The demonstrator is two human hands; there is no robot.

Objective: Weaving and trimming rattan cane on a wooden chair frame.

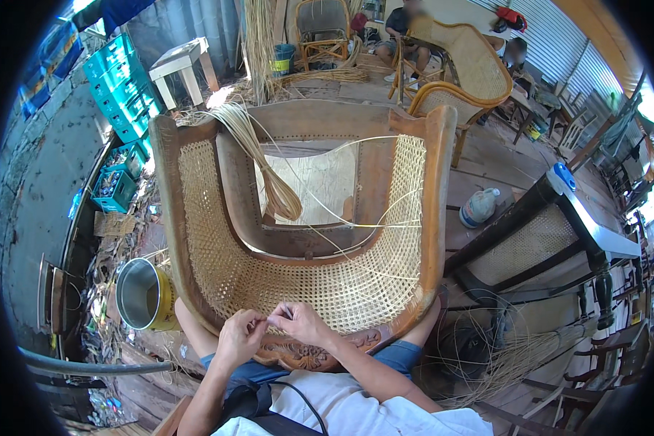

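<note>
At six o'clock on the central wooden armchair (435,211), the cane webbing (327,291) is apparently being woven, with left hand (240,337) and right hand (302,324) pinched closed, any hold indistinguishable; precise, taut threading is probably called for next.

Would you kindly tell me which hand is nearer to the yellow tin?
Left: the left hand is to the right of the yellow tin, and the right hand is farther right.
</note>
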